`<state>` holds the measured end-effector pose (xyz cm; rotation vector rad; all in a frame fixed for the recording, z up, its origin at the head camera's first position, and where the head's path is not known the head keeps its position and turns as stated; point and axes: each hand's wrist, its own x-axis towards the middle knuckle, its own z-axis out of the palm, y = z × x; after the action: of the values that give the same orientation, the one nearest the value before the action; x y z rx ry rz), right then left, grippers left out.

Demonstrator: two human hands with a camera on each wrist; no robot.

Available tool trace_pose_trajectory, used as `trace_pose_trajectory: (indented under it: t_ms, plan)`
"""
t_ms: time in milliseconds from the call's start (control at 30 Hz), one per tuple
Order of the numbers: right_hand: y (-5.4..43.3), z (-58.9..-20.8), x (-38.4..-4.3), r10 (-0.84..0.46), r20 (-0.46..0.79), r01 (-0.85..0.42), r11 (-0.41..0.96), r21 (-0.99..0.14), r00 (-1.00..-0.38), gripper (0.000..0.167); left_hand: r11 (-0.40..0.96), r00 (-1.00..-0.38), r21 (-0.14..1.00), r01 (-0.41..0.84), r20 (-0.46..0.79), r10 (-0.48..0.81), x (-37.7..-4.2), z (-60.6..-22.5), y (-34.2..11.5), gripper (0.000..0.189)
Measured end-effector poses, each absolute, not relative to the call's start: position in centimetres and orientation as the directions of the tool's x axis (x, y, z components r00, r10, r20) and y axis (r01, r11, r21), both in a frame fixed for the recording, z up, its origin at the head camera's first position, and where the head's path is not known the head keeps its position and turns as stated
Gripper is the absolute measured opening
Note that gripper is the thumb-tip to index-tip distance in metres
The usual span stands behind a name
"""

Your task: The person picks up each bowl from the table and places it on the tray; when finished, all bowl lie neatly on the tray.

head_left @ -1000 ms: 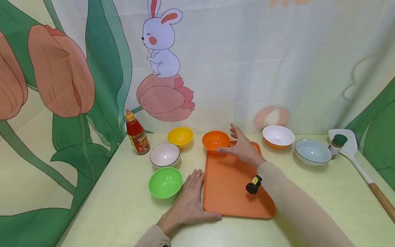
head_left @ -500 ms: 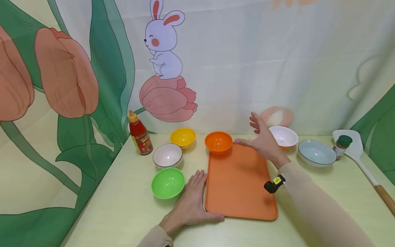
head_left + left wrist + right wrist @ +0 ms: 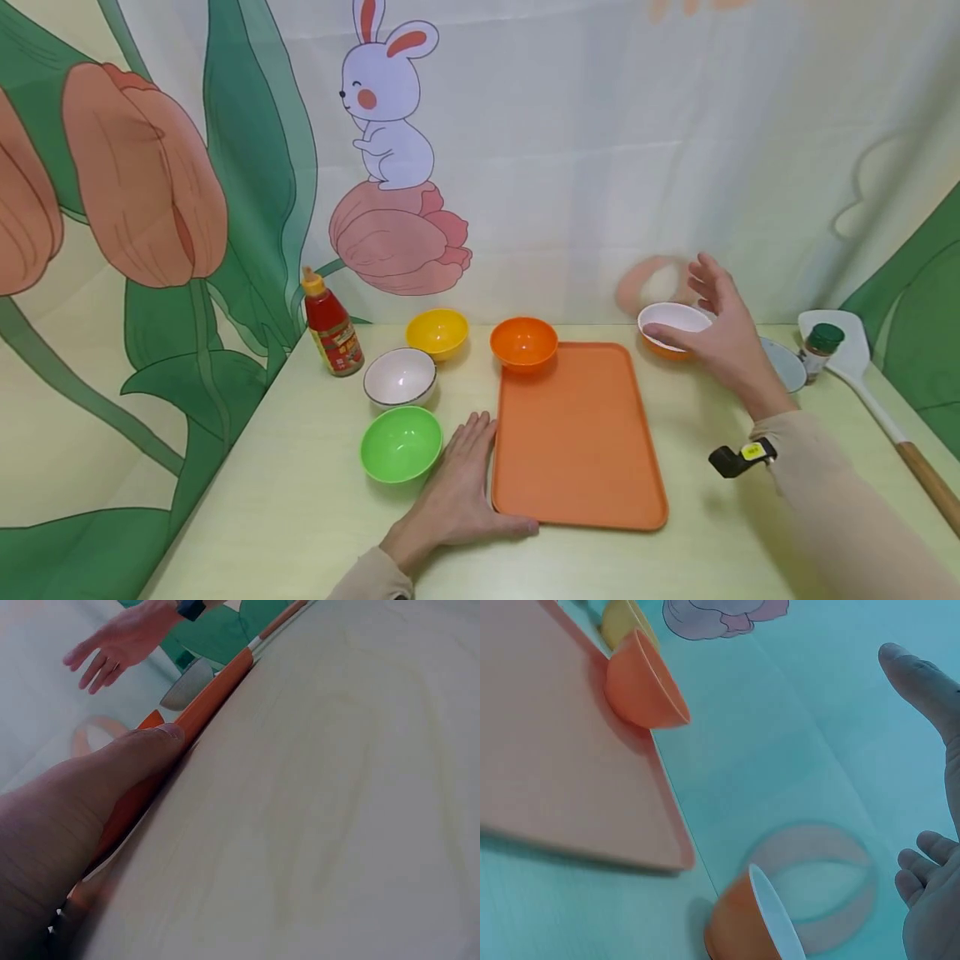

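My left hand (image 3: pixel 461 492) lies at the near left corner of the orange tray (image 3: pixel 581 442), fingers straight along its left side. The thumb reaches along the front edge; in the left wrist view it presses against the tray rim (image 3: pixel 214 690). An orange bowl (image 3: pixel 523 346) sits on the tray's far left corner. My right hand (image 3: pixel 723 346) is raised at the white bowl with an orange outside (image 3: pixel 663 315), thumb and fingers spread apart, holding nothing. Its thumb overlaps that bowl in the head view. The right hand partly hides a light blue bowl (image 3: pixel 783 364).
Left of the tray stand a yellow bowl (image 3: pixel 437 333), a dark-rimmed white bowl (image 3: pixel 401 379), a green bowl (image 3: pixel 402 446) and a red sauce bottle (image 3: pixel 332 329). At the right are a green-capped jar (image 3: pixel 821 348) and a white spatula (image 3: pixel 885 415) with a wooden handle. A printed curtain hangs behind.
My right hand has moved right, from beside the orange bowl across the tray to the white-and-orange bowl. The left hand and the tray have stayed in place.
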<state>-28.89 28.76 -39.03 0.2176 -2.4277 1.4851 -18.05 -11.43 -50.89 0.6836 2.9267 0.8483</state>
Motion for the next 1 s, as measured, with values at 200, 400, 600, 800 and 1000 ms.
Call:
trace_pose_trajectory:
  t_ms: [200,400,600,800,1000]
  plan:
    - [31.7,-39.0,-27.2,0.092,0.316,-0.224,0.522,-0.823,-0.944,0.125,0.764,-0.905,0.503,0.404,0.096,0.415,-18.1,-51.0,-11.5,0.153]
    - [34.0,-39.4,-25.4,0.167,0.314,-0.180,0.540,-0.822,-0.935,0.122,0.759,-0.904,0.510,0.405,0.098,0.416,-18.0,-50.8,-11.5,0.152]
    - [36.0,-40.8,-23.8,0.237,0.306,-0.147,0.519,-0.842,-0.922,0.114,0.760,-0.903,0.505,0.409,0.103,0.418,-18.0,-50.8,-11.5,0.152]
    - [37.6,-42.6,-22.8,0.263,0.300,-0.131,0.511,-0.850,-0.917,0.112,0.759,-0.901,0.502,0.415,0.112,0.419,-17.9,-50.9,-11.4,0.151]
    - [38.6,-44.4,-22.2,0.272,0.276,-0.098,0.525,-0.845,-0.922,0.111,0.761,-0.902,0.501,0.411,0.105,0.418,-17.9,-50.9,-11.4,0.151]
